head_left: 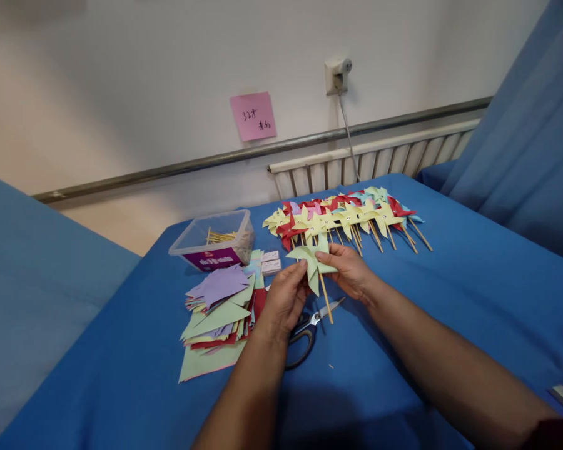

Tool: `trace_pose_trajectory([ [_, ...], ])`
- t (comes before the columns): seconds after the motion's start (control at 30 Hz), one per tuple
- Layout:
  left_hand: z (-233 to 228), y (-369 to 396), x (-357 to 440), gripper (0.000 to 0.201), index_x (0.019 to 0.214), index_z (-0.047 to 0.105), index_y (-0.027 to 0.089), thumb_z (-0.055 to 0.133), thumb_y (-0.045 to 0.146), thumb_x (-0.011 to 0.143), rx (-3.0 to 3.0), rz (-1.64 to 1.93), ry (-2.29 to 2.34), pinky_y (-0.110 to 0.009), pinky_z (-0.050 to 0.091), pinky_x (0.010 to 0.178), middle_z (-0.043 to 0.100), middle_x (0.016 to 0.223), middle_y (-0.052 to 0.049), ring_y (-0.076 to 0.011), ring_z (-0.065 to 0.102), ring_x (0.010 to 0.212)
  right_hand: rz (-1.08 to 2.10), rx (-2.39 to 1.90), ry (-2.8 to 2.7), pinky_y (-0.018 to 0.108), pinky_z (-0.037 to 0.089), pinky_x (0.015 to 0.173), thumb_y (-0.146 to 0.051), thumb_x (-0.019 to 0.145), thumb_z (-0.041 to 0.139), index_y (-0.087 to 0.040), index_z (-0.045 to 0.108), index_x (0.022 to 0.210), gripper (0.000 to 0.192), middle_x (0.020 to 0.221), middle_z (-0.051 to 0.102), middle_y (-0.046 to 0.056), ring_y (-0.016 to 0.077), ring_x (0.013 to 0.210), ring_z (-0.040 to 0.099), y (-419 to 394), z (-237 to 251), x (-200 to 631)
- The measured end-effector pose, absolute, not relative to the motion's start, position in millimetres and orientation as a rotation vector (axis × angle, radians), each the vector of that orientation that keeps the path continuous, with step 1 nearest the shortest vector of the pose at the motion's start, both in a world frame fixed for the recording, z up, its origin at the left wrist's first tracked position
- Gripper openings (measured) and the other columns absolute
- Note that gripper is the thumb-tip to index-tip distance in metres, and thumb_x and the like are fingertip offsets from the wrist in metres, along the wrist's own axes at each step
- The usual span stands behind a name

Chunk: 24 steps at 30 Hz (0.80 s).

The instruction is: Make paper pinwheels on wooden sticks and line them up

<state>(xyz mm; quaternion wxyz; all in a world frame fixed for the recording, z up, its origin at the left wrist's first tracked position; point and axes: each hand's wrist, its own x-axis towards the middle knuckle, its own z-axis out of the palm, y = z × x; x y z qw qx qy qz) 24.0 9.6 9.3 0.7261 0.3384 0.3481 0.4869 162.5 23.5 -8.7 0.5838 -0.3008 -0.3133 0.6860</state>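
A pale green paper pinwheel point(313, 267) on a thin wooden stick point(326, 300) is held up between my two hands. My left hand point(287, 294) is closed at its left side, the thumb near the lower left blade. On the other side, my right hand point(347, 267) pinches a blade between thumb and fingers. Beneath the hands lie scissors point(301, 345) with dark handles, blades pointing right. Just behind, rows of finished pinwheels point(347, 215) in yellow, red, pink and blue rest with their sticks towards me.
Left of my hands is a stack of coloured paper pieces point(220, 312). Behind it stand a clear plastic box point(211, 244) with wooden sticks and two small white boxes point(271, 263). A blue cloth point(403, 312) covers the table. A radiator point(375, 156) and wall lie beyond.
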Motion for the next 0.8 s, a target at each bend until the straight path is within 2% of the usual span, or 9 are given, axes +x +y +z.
trace_pose_trajectory([
  [0.2,6.7,9.2,26.3,0.023,0.085,0.071,0.012,0.079,0.026,0.068,0.727,1.101,0.820,-0.026,0.051,0.070,0.072,0.077,-0.007,-0.0151,0.065,0.069,1.561,-0.720,-0.745,0.029,0.050,0.072,-0.033,0.059,0.084,-0.016,0.069,0.082,0.032,0.080,0.072,0.001,0.0138,0.069,0.065,21.8,-9.2,160.6],
  [0.37,7.2,8.4,27.2,0.025,0.084,0.071,0.014,0.077,0.034,0.071,0.729,1.117,0.770,-0.027,0.049,0.069,0.072,0.081,-0.007,-0.0168,0.065,0.072,1.477,-0.752,-0.775,0.030,0.049,0.071,-0.035,0.060,0.083,-0.016,0.068,0.083,0.033,0.078,0.071,0.001,0.0143,0.068,0.063,23.2,-13.7,158.5],
  [0.53,5.3,8.3,28.8,0.028,0.077,0.069,0.014,0.084,0.028,0.059,0.845,1.215,0.961,-0.023,0.045,0.065,0.068,0.069,-0.002,-0.0115,0.060,0.061,1.345,-0.782,-0.932,0.031,0.048,0.072,-0.037,0.063,0.080,-0.018,0.063,0.082,0.032,0.077,0.068,0.000,0.0156,0.072,0.061,25.3,-20.4,153.5],
  [0.6,4.1,8.8,28.8,0.029,0.076,0.069,0.014,0.085,0.028,0.056,0.870,1.226,1.022,-0.023,0.044,0.061,0.066,0.065,-0.001,-0.0106,0.057,0.057,1.246,-0.798,-0.971,0.031,0.048,0.075,-0.034,0.065,0.079,-0.021,0.062,0.092,0.034,0.085,0.067,0.000,0.0161,0.077,0.061,25.0,-20.7,153.8],
  [0.7,2.5,8.7,28.2,0.030,0.078,0.069,0.014,0.083,0.030,0.058,0.894,1.168,1.026,-0.025,0.044,0.061,0.068,0.069,-0.002,-0.0124,0.059,0.059,1.073,-0.820,-1.061,0.033,0.049,0.080,-0.031,0.071,0.073,-0.027,0.056,0.116,0.049,0.114,0.062,0.004,0.0188,0.094,0.060,22.9,-17.3,158.8],
  [0.8,1.1,8.2,28.2,0.029,0.079,0.069,0.014,0.082,0.032,0.060,0.912,1.122,1.023,-0.025,0.044,0.061,0.069,0.072,-0.004,-0.0134,0.060,0.060,0.806,-0.918,-1.264,0.036,0.048,0.085,-0.028,0.075,0.069,-0.030,0.058,0.119,0.046,0.130,0.052,0.006,0.0223,0.110,0.054,20.0,-11.8,164.6],
])
